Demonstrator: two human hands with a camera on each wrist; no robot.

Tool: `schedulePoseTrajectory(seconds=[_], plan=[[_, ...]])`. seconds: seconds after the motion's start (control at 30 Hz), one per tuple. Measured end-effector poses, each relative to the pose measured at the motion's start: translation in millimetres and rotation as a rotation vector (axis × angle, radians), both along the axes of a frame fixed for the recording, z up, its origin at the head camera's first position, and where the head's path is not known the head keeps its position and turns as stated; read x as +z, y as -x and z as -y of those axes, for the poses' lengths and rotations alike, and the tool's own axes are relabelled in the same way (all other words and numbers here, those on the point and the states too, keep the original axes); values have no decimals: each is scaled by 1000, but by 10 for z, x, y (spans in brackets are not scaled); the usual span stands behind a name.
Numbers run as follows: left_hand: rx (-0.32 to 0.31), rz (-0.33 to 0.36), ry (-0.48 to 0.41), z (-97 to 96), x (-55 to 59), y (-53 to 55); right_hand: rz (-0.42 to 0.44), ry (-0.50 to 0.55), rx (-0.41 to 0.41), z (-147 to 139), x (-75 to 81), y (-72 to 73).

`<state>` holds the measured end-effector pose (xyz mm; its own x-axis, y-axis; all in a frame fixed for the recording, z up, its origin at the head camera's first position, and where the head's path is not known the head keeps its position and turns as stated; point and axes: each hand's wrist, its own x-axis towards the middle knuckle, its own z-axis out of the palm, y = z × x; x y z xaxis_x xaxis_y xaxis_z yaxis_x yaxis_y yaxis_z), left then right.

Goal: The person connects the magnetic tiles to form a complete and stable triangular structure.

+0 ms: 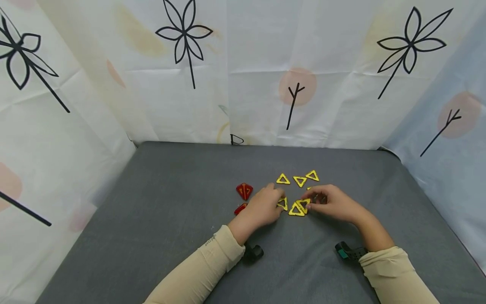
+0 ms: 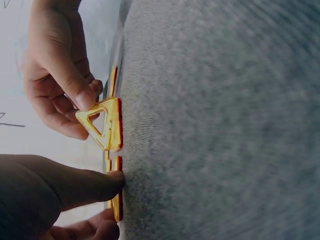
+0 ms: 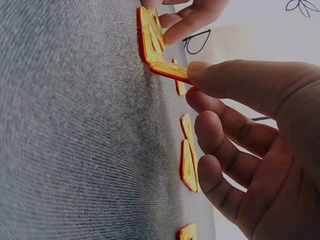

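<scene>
surface: grey cloth tabletop (image 1: 171, 236) | left: two red pieces (image 1: 244, 191), the nearer partly hidden | back: three yellow triangular frames (image 1: 282, 182), two close together at right | front: one flat yellow triangle (image 1: 296, 214), second triangle (image 1: 286, 204) just left, partly covered | right: mostly hidden yellow bit (image 1: 309, 188)

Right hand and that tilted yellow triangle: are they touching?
Touching: the right wrist view shows the right hand pinching the tilted yellow triangle by a corner.
</scene>
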<state>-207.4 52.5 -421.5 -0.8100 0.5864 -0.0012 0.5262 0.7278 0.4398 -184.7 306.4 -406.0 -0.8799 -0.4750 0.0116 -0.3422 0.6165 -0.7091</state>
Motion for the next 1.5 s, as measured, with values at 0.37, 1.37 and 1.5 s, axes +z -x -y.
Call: schedulePoseTrajectory(seconds=[0.37, 1.37, 1.5], plan=[[-87, -12, -51, 0, -3, 10, -5, -10, -25, -1, -28, 23], [-64, 42, -116, -26, 70, -16, -9, 16, -21, 54, -27, 10], [-82, 66, -171, -18, 86, -24, 0, 25, -14, 66, -19, 8]])
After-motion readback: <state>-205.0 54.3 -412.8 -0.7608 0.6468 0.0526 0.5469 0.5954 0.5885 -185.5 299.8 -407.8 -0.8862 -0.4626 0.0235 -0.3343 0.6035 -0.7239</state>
